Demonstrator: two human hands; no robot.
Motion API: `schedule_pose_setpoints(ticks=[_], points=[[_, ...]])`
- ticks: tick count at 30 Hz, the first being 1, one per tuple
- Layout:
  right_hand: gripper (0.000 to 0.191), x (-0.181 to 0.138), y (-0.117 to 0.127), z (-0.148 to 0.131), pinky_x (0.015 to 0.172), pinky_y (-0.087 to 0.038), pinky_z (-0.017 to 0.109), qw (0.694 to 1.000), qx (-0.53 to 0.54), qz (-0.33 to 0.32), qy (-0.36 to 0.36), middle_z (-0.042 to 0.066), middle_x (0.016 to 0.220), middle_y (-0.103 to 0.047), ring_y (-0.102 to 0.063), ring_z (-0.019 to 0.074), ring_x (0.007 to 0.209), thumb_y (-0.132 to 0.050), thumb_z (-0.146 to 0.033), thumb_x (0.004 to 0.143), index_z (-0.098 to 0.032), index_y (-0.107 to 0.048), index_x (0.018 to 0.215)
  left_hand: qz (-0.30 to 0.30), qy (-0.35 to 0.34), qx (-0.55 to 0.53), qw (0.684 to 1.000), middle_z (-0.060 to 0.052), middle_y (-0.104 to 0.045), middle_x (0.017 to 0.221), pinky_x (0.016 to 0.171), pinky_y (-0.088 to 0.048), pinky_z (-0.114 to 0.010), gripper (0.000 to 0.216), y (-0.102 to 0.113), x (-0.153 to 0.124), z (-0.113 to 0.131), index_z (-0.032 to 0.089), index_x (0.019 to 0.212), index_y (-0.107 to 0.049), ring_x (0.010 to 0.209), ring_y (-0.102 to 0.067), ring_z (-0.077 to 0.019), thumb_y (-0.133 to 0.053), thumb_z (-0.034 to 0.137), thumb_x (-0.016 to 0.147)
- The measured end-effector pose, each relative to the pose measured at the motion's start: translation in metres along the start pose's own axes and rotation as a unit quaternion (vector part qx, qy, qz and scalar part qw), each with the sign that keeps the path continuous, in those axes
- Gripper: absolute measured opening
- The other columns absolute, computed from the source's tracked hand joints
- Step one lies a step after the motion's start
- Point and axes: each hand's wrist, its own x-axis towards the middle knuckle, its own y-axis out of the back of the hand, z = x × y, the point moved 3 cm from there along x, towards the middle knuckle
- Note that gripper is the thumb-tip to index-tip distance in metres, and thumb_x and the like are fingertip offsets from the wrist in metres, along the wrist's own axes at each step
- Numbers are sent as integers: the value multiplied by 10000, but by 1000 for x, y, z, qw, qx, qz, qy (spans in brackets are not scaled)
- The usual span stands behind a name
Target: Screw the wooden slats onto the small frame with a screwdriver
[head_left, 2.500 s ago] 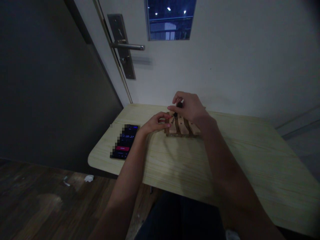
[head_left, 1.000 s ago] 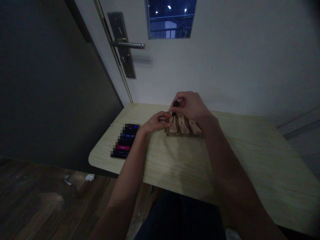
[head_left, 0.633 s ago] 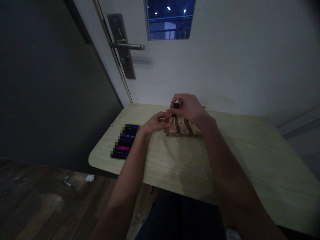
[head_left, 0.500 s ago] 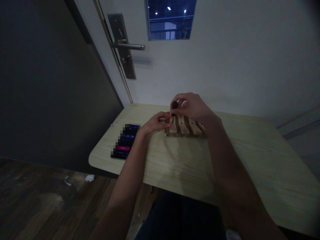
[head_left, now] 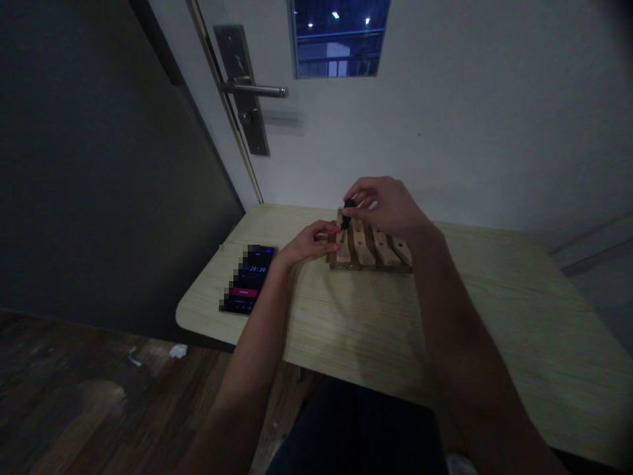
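Note:
A short screwdriver [head_left: 345, 223] with a black handle stands nearly upright, its shaft pointing down at a hole in the leftmost wooden block. My right hand [head_left: 388, 206] is closed around the top of the handle, thumb and fingers pinching it. Several pale wooden blocks [head_left: 364, 254] with holes lie side by side on a darker wooden base [head_left: 356, 268]. My left hand [head_left: 311, 244] grips the left end of this wooden piece, with its fingertips against the leftmost block. The right hand partly covers the far side of the blocks.
A phone [head_left: 247, 280] showing a timer lies left of my left forearm on the light wooden table [head_left: 346, 330]. Behind the table stands a white door [head_left: 445, 119] with a metal handle [head_left: 262, 91] and a small window [head_left: 339, 49]. White scraps [head_left: 178, 351] lie on the floor.
My right hand has shifted slightly up and to the right, and the screwdriver handle now leans a little more to the right. My left hand keeps its place on the wooden piece.

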Motion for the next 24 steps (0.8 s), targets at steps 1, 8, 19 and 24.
schedule_pose_setpoints(ticks=[1, 8, 19, 24], points=[[138, 0, 0, 0, 673, -518, 319, 1000, -22, 13, -9, 22, 737, -694, -637, 170, 689, -792, -259, 718, -198, -693, 793, 0, 0, -1, 1000, -100, -646, 1199, 1064, -441, -437, 591, 0, 0, 0, 171, 1046, -677, 1125, -598, -230, -876, 530, 621], [223, -1, -3, -3, 638, -471, 291, 998, -44, 41, -18, 10, 826, -701, -636, 157, 670, -786, -243, 732, -212, -670, 920, 1, 5, 1, 1000, -131, -635, 1215, 1092, -431, -466, 605, -1, 0, 2, 135, 1069, -661, 1152, -601, -250, -871, 497, 633], [451, -3, -4, 6, 809, -530, 339, 996, -66, -55, 34, 81, 1074, -761, -697, 208, 898, -544, -34, 792, -196, -728, 1171, -10, -2, 5, 1000, -137, -620, 1269, 1079, -430, -476, 607, -1, -2, 3, 155, 1086, -660, 1206, -577, -280, -860, 528, 650], [317, -2, -10, 3, 758, -535, 308, 999, -1, -40, 28, 56, 955, -734, -694, 182, 824, -590, -74, 801, -185, -684, 1083, -9, -6, 15, 1000, -132, -614, 1273, 1074, -429, -466, 629, -2, -1, 3, 157, 1077, -658, 1198, -576, -278, -856, 563, 640]])
